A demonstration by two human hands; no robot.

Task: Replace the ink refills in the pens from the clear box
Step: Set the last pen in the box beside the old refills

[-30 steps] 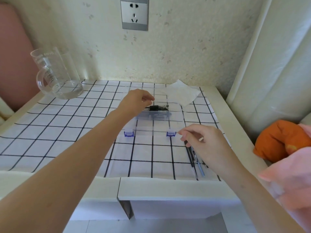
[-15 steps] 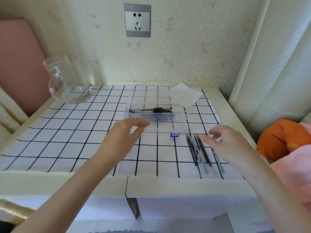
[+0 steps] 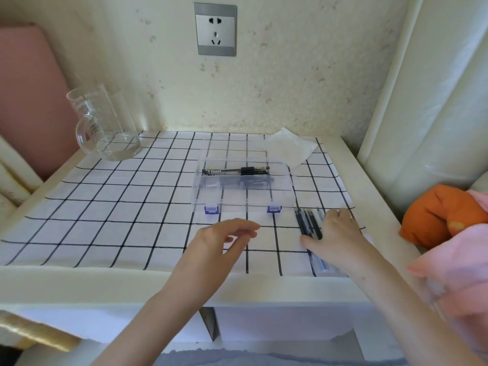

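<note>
- The right hand lies palm down on the ink refills, just right of the clear box; its fingers are spread flat over them, thumb stretched left, and nothing is clasped in it.
- The refills, thin and dark, lie side by side pointing away from the person; their far tips show beyond the fingers, and near ends show past the wrist in what looks like a clear sleeve, though I cannot tell for sure.
- The left hand hovers in front of the box, loosely open with curled fingers, empty, touching nothing that I can make out.
- The clear box sits open with two blue latches on its near edge.
- Pens lie crosswise in the box, dark with silver tips; more lie nearer its front wall, blurred.
- All of it rests on a checked cloth.
- Behind the box, to its right, lies a white tissue.
- Far to the box's left stands a glass jug.
- On the wall above the box is a socket.
</note>
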